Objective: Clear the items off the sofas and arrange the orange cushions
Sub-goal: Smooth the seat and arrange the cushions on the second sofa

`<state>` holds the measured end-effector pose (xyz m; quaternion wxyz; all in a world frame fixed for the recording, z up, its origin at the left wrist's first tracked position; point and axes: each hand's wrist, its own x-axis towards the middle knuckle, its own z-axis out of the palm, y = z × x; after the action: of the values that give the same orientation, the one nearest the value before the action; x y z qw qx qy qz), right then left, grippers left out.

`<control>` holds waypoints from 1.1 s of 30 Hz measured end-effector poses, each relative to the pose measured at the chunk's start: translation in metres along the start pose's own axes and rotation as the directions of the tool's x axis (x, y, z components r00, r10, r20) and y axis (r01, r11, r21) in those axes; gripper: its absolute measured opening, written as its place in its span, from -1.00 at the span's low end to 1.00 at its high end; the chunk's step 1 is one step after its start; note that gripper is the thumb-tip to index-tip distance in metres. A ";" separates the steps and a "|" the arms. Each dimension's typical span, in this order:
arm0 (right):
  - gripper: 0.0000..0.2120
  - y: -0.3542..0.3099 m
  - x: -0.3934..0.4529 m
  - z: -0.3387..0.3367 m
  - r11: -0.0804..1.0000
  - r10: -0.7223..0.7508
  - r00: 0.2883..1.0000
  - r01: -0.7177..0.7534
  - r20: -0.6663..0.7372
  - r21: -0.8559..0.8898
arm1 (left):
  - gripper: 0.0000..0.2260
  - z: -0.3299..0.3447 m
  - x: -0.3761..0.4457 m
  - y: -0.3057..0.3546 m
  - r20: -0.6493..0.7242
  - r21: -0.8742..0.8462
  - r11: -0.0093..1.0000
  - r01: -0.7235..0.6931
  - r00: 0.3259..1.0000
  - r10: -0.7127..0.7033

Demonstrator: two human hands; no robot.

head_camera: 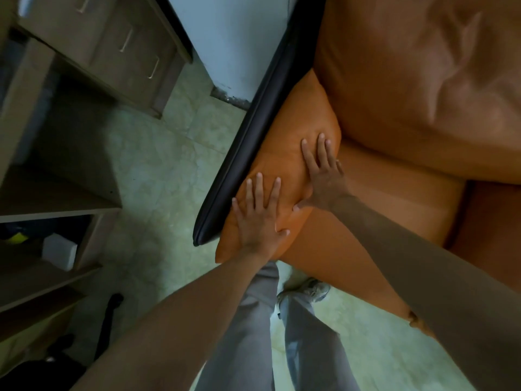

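At the far left, shelves [48, 210] are standing along the frame edge, with a white box [59, 251] sitting on one shelf and a three-handled drawer unit [112, 43] standing further back. Between the shelves and the sofa, a strip of pale tiled floor [158, 176] is lying open, running from the wall [225, 38] down past the person's legs; a dark object near the bottom left is too dim to identify.

The sofa's black arm [248, 142] is running diagonally, its rounded end pointing down at the floor strip. One small orange cushion [293, 153] is leaning against the inner side of that arm, its lower corner reaching just past the seat's front edge.

The left hand [258, 218] is pressing flat on the cushion's lower part, its grip wide, fingers straight and spread, holding nothing. The right hand [324, 176] is pressing flat on the cushion's upper part, grip equally wide, thumb stretched toward the left hand; the two hands are near each other but apart.

To the right, the orange seat [380, 221] is lying bare beside the cushion, and one large back cushion [423, 80] is standing behind it, creased at its right side. Another orange section [493, 235] is showing at the right edge. Two trouser legs and one shoe [313, 292] are standing on the floor just before the seat's front edge.
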<state>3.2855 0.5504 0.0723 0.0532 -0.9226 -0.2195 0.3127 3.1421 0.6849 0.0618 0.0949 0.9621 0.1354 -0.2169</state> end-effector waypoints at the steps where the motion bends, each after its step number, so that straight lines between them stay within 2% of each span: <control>1: 0.57 0.000 -0.002 -0.001 1.000 0.007 1.000 -0.008 -0.010 -0.030 | 0.25 0.001 -0.001 0.002 -0.012 0.010 1.000 -0.002 1.000 0.002; 5: 0.46 0.005 -0.012 -0.009 0.996 -0.001 0.999 -0.003 -0.044 -0.085 | 0.23 -0.003 -0.007 0.016 -0.044 -0.025 1.000 -0.008 0.999 0.007; 8: 0.20 0.018 -0.033 -0.002 1.000 0.017 0.990 -0.019 -0.139 -0.011 | 0.15 -0.008 -0.013 0.050 -0.100 -0.016 0.983 -0.181 0.979 0.179; 11: -0.18 0.044 -0.069 0.025 0.973 0.228 0.946 -0.210 -0.229 0.098 | 0.03 -0.003 -0.011 0.094 -0.107 -0.096 0.948 -0.305 0.950 0.294; 14: -0.29 0.086 -0.113 0.051 0.885 0.461 0.849 -0.418 -0.259 0.207 | -0.01 0.006 -0.012 0.139 -0.114 -0.141 0.891 -0.432 0.901 0.419; 18: -0.24 0.141 -0.176 0.076 0.851 0.525 0.824 -0.511 -0.214 0.121 | -0.03 0.020 -0.028 0.202 -0.036 -0.210 0.780 -0.589 0.802 0.596; 20: -0.22 0.163 -0.204 0.086 0.814 0.580 0.783 -0.568 -0.226 0.123 | 0.00 0.030 -0.039 0.233 0.026 -0.211 0.729 -0.652 0.741 0.671; 23: -0.18 0.191 -0.241 0.098 0.716 0.692 0.669 -0.685 -0.273 0.135 | 0.05 0.045 -0.054 0.276 0.066 -0.135 0.665 -0.735 0.663 0.746; 26: -0.11 0.215 -0.274 0.108 0.582 0.803 0.507 -0.782 -0.314 0.223 | 0.04 0.060 -0.068 0.316 0.143 -0.040 0.543 -0.839 0.533 0.834; 29: -0.02 0.238 -0.306 0.127 0.455 0.883 0.383 -0.839 -0.270 0.299 | 0.08 0.078 -0.084 0.356 0.216 0.001 0.495 -0.869 0.483 0.849; 31: 0.10 0.251 -0.327 0.140 0.423 0.904 0.368 -0.846 -0.220 0.324 | 0.16 0.091 -0.092 0.380 0.226 0.105 0.475 -0.874 0.486 0.844; 33: 0.20 0.264 -0.345 0.152 0.462 0.885 0.413 -0.833 -0.213 0.303 | 0.23 0.102 -0.100 0.400 0.247 0.165 0.455 -0.875 0.484 0.840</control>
<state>3.0481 0.1560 0.0795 -0.0086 -0.9352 0.3224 0.1460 3.1360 0.2599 0.0654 0.0683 0.8853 -0.4053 -0.2177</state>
